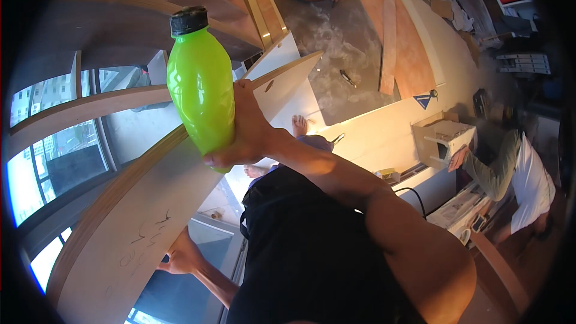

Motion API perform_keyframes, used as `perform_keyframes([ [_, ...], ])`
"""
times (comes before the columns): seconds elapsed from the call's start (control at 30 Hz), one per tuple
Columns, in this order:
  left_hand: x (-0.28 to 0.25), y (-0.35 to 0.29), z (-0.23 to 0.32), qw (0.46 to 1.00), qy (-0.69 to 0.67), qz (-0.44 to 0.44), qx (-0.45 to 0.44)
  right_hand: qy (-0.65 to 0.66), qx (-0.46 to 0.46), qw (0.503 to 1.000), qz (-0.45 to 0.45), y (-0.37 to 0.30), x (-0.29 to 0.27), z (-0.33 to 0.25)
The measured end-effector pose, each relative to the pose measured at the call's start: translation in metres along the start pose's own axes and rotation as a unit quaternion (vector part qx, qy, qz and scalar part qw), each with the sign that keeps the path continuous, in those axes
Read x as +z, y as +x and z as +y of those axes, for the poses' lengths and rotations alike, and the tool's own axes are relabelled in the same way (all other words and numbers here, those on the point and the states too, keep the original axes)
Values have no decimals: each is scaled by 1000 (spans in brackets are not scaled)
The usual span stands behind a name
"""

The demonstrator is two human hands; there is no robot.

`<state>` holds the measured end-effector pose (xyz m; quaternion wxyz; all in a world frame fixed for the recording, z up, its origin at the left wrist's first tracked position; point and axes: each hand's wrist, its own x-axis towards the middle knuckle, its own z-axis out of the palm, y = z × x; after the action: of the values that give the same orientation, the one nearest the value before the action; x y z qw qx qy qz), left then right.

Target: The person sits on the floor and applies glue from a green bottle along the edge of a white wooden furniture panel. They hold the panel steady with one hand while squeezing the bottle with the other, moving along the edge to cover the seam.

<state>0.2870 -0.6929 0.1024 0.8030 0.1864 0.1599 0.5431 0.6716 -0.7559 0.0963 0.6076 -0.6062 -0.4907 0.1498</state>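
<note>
In my right hand [252,126], raised in front of me, is a bright green plastic bottle [201,90] with a black screw cap. Its fingers wrap round the lower half of the bottle, which leans slightly; the cap is on. Lower left, my left hand [183,255] grips the near edge of a long white panel [129,243]. Part of that hand's fingers is hidden by the panel. The panel has a brown wooden edge and pencil-like handwriting on its face. It slants from the lower left up past the bottle.
A person crouches on a dusty grey sheet [339,42] at the top. A knife-like tool [348,78] lies there. Wooden strips [389,36] run alongside. At right, another person in a white top [531,180] bends beside an open box [441,138]. Windows [57,162] line the left.
</note>
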Motion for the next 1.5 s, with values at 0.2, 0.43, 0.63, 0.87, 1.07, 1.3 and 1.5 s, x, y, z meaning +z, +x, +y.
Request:
perform_keyframes([
  [0.2,-21,3,-48,976,-26,216,-25,-17,-16,1000,-2,4,-27,25],
  [0.43,-49,27,-110,950,123,285,8,-33,-14,999,1,-1,-63,58],
  [0.63,-71,51,-151,962,21,269,-50,-37,-34,999,10,2,-90,96],
  [0.87,-106,71,-200,970,7,224,-90,44,31,999,11,-5,-120,133],
  [1.07,-120,77,-229,970,63,215,-93,59,59,994,74,-13,-136,140],
  [1.3,-118,94,-236,952,118,276,-57,93,107,989,32,-29,-125,153],
  [1.5,-175,66,-218,998,8,46,-43,-55,-70,994,-61,-41,-110,151],
])
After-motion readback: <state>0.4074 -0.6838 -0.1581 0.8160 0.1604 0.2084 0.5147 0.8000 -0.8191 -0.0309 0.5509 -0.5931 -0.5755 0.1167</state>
